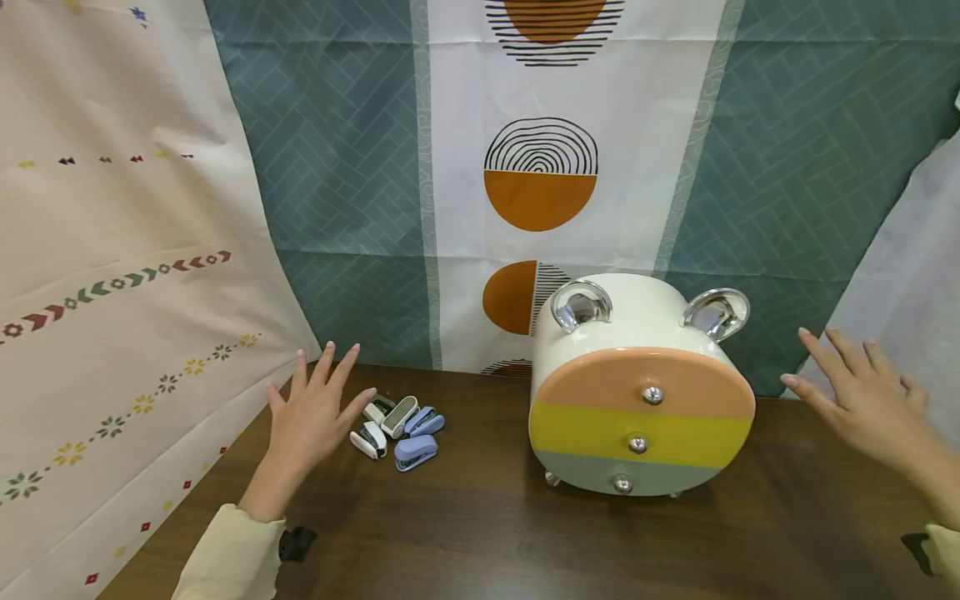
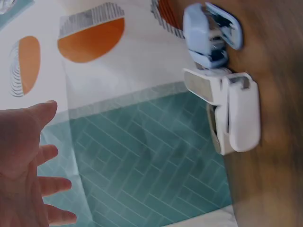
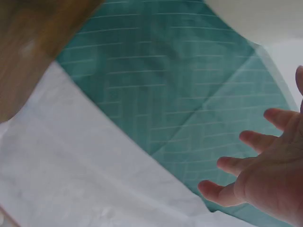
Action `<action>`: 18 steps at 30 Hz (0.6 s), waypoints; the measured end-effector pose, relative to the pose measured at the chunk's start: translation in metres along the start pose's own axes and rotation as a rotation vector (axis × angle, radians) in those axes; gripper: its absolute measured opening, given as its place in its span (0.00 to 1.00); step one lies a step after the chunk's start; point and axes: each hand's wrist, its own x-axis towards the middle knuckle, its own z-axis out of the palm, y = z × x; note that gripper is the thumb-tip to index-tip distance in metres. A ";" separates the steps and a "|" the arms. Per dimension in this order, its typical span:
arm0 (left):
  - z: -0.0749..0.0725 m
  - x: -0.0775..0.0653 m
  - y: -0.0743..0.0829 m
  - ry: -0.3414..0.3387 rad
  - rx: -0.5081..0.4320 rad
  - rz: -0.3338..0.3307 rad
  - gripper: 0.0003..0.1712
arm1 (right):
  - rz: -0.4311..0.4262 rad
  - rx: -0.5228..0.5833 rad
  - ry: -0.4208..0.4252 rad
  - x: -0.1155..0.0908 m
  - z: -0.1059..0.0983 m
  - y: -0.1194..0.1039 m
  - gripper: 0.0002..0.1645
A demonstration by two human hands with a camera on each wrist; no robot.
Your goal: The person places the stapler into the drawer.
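My left hand (image 1: 309, 417), fingers spread and holding nothing, hovers just left of a small group of staplers. Among them are white staplers (image 1: 369, 439) and blue staplers (image 1: 416, 452). In the left wrist view, a white stapler (image 2: 244, 113) and a blue stapler (image 2: 199, 35) appear beyond that hand's fingers (image 2: 54, 185). On the right, my right hand (image 1: 870, 400) is raised with its fingers apart, and nothing is in it. It is nearest to a rounded cabinet (image 1: 641, 375) with orange, yellow and green drawer fronts, silver knobs and ear-like silver loops on top.
Everything stands on a dark brown wooden table (image 1: 480, 533). A green and white patterned cloth (image 1: 337, 167) hangs behind. A cream embroidered cloth (image 1: 135, 250) borders the left side, and a white cloth (image 1: 915, 275) the right.
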 end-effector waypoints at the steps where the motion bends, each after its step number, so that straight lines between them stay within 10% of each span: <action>1: -0.001 0.000 0.003 0.010 -0.001 0.002 0.40 | -0.001 0.027 0.011 0.002 -0.003 -0.003 0.44; 12: -0.008 -0.002 0.041 0.100 -0.082 0.045 0.39 | -0.190 0.391 0.137 0.025 -0.024 -0.041 0.35; 18: -0.005 -0.006 0.071 0.207 -0.294 0.137 0.34 | -0.154 0.502 0.152 0.033 -0.031 -0.070 0.34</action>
